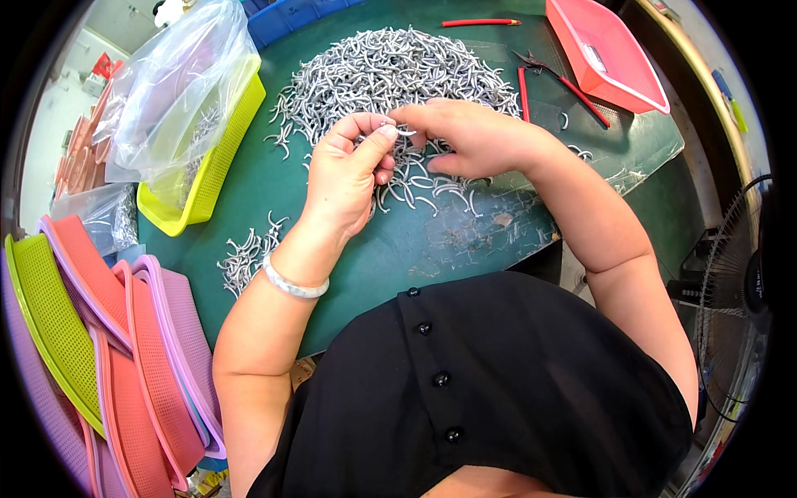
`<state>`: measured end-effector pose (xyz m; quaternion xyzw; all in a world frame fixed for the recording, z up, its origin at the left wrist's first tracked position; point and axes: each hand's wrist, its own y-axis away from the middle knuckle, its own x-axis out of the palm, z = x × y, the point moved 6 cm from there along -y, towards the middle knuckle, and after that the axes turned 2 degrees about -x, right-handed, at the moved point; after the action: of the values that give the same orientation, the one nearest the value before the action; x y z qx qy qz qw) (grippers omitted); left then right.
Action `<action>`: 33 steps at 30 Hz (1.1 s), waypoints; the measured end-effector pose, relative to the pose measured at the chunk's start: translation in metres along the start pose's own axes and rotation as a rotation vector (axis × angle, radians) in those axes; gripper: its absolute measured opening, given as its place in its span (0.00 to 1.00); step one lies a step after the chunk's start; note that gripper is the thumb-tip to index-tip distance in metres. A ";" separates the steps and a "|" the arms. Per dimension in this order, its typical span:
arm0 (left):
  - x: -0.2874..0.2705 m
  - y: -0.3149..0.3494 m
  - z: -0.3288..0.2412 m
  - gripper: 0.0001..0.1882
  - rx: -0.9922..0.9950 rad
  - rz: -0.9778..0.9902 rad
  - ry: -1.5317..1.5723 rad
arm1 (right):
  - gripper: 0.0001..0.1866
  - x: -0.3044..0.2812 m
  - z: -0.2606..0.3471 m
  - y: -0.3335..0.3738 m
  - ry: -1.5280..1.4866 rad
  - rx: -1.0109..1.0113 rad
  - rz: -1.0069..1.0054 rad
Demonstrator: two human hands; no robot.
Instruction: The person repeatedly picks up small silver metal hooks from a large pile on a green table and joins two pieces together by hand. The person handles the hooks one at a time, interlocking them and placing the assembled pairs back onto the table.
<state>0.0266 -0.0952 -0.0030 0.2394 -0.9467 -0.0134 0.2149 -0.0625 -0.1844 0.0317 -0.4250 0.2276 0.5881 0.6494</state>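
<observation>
My left hand [344, 170] pinches a small curved grey metal piece [405, 132] between thumb and forefinger. My right hand [481, 141] is close beside it, its fingers bent toward the piece and its thumb held apart from them. Whether a right fingertip touches the piece I cannot tell. Both hands are over the near edge of a large heap of similar curved pieces [398, 70] on the green table [374, 257]. Some loose pieces lie below my hands, and a smaller pile [247, 256] lies beside my left forearm.
At the left stand a yellow-green basket [217, 170] with a clear plastic bag and stacked colored baskets [154, 365]. Pliers with red handles [573, 90], a red stick-like tool [480, 22] and a pink basket [610, 62] are at the far right. A fan [735, 290] stands right.
</observation>
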 end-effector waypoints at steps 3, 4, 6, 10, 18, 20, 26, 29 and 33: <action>-0.001 0.000 -0.001 0.05 0.027 0.003 -0.007 | 0.24 0.006 0.002 -0.001 0.076 0.025 0.074; -0.001 0.000 -0.001 0.05 0.026 0.010 -0.007 | 0.23 0.006 0.002 -0.001 0.084 0.026 0.070; 0.000 0.000 -0.001 0.05 0.025 0.024 -0.007 | 0.22 0.008 0.001 -0.001 0.101 0.027 0.060; 0.002 0.001 -0.001 0.05 0.033 0.053 -0.003 | 0.23 0.009 0.001 -0.002 0.096 0.031 0.059; 0.002 0.002 -0.003 0.04 -0.026 0.046 0.070 | 0.25 -0.010 0.007 -0.002 -0.064 0.073 -0.140; 0.001 0.003 -0.002 0.05 -0.045 0.030 0.063 | 0.26 -0.012 0.009 -0.003 -0.112 0.036 -0.204; 0.007 0.001 0.006 0.06 -0.088 0.074 0.000 | 0.27 -0.015 0.011 -0.002 -0.140 -0.043 -0.327; 0.007 0.001 0.007 0.04 -0.055 0.072 0.005 | 0.28 -0.014 0.011 -0.002 -0.168 -0.069 -0.340; 0.004 0.001 0.003 0.03 0.006 0.046 0.001 | 0.32 -0.014 0.012 -0.002 -0.284 -0.066 -0.284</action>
<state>0.0220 -0.0967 -0.0038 0.2184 -0.9519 -0.0054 0.2149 -0.0663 -0.1824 0.0502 -0.3867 0.0520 0.5519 0.7370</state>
